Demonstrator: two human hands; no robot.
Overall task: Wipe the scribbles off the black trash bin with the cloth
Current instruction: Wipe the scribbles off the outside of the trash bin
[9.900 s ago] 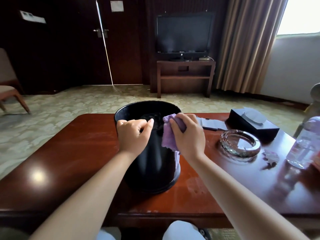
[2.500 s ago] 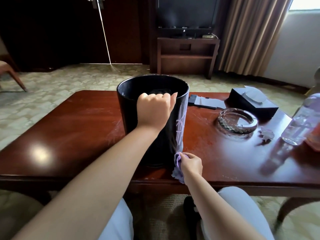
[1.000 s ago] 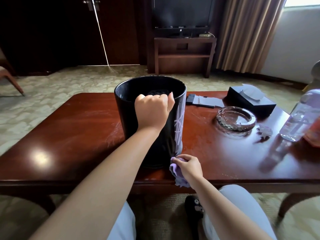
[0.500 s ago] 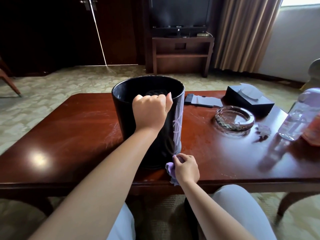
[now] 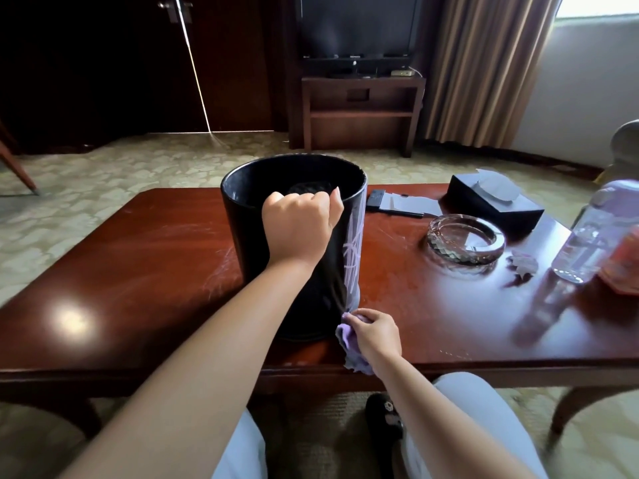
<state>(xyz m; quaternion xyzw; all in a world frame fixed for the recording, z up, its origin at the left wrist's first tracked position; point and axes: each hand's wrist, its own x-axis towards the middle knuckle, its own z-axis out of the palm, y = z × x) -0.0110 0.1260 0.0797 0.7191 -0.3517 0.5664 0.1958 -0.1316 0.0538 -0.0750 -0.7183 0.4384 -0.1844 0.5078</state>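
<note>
Scribbles (image 5: 352, 250) in pale lilac, unreadable as writing, are running down the right side of the round black trash bin (image 5: 249, 243) at frame centre. The left hand (image 5: 299, 228) is gripping its near rim; the right hand (image 5: 375, 335) is clutching the crumpled lilac cloth (image 5: 347, 344) against its base, below the marks.

The glossy, scuffed reddish-brown wooden counter (image 5: 145, 271) mirrors the light beside a smooth, shiny round black trash bin (image 5: 249, 243), a soft purple cloth (image 5: 347, 344) and a faceted clear glass ashtray (image 5: 465, 238).
</note>
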